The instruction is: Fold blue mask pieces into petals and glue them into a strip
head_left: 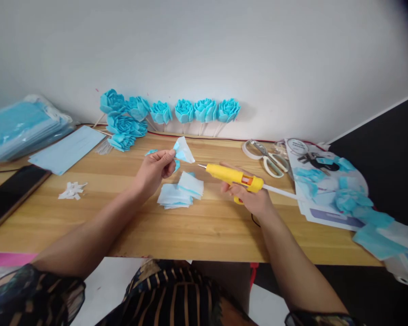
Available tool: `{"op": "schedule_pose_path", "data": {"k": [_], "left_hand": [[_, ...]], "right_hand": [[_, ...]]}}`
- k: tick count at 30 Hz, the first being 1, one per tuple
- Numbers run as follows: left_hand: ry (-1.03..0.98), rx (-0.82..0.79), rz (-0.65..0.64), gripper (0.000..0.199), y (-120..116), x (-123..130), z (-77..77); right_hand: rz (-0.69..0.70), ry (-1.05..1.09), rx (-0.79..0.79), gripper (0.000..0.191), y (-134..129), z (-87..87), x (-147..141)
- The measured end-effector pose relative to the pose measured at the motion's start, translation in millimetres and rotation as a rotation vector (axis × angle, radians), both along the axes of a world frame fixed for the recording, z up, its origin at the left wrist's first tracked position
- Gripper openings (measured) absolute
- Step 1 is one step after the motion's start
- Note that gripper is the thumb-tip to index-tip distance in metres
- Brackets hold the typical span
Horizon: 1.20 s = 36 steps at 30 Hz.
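Between the thumb and fingers of my left hand (159,164) is a small folded piece of blue and white fabric (184,151), held up over the table. My right hand (250,197) grips a yellow hot glue gun (229,174). Its metal nozzle points left and stops a little short of the fabric piece. A white glue stick (280,191) sticks out of the gun's back end. Below the hands lies a stack of cut blue and white fabric squares (178,194). Some small blue pieces are partly hidden behind my left hand.
Several blue fabric roses (184,111) on sticks lean against the wall. At left are packaged face masks (20,124), a flat blue sheet (68,149), a phone (13,197) and white scraps (72,190). Scissors (274,163), tape (253,149) and a scrap-covered paper (321,213) lie right.
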State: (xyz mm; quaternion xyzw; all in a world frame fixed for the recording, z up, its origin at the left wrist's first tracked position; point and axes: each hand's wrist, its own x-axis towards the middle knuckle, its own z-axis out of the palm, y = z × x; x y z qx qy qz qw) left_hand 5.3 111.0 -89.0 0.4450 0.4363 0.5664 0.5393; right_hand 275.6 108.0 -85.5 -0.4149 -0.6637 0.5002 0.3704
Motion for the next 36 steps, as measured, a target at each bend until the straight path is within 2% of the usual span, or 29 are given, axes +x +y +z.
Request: {"op": "schedule_pose_path", "data": {"k": [5, 13, 17, 20, 23, 25, 28, 30, 32, 34, 36], "left_hand": [[0.011, -0.007, -0.011, 0.049, -2.1, 4.7, -0.4], [0.040, 0.002, -0.041, 0.047, -2.8, 7.5, -3.7], [0.045, 0.003, -0.042, 0.045, -2.9, 7.5, -4.0], [0.049, 0.002, -0.046, 0.045, -3.1, 8.0, -4.8], [0.047, 0.003, -0.061, 0.045, -3.8, 9.3, -5.3], [0.039, 0.006, -0.076, 0.045, -4.8, 10.5, -4.2], [0.029, 0.015, -0.100, 0.046, -7.6, 12.2, 0.0], [0.040, 0.019, -0.101, 0.046, -9.9, 12.9, 3.3], [0.063, 0.024, -0.095, 0.045, -11.7, 13.2, 5.9], [0.079, 0.032, -0.096, 0.045, -12.5, 13.0, 7.0], [0.080, 0.042, -0.102, 0.046, -12.2, 12.3, 6.7]], "right_hand": [[-0.178, -0.063, 0.081, 0.067, 5.9, -4.0, -3.5], [-0.214, -0.133, 0.161, 0.069, 8.5, -7.7, -3.1], [-0.257, -0.317, 0.245, 0.071, 14.0, -10.5, -4.1], [-0.184, -0.619, 0.398, 0.073, 20.1, -14.2, -0.3], [-0.014, -0.911, 0.528, 0.071, 24.0, -14.6, 13.7], [0.082, -1.026, 0.561, 0.070, 25.5, -10.7, 29.0], [0.154, -1.127, 0.581, 0.064, 25.6, 1.9, 50.7], [0.184, -1.134, 0.609, 0.057, 22.7, 12.9, 54.9], [0.125, -1.050, 0.637, 0.056, 16.9, 23.5, 46.2], [0.051, -0.895, 0.636, 0.060, 9.6, 32.0, 26.8], [0.048, -0.733, 0.636, 0.068, 3.4, 37.3, 2.9]]}}
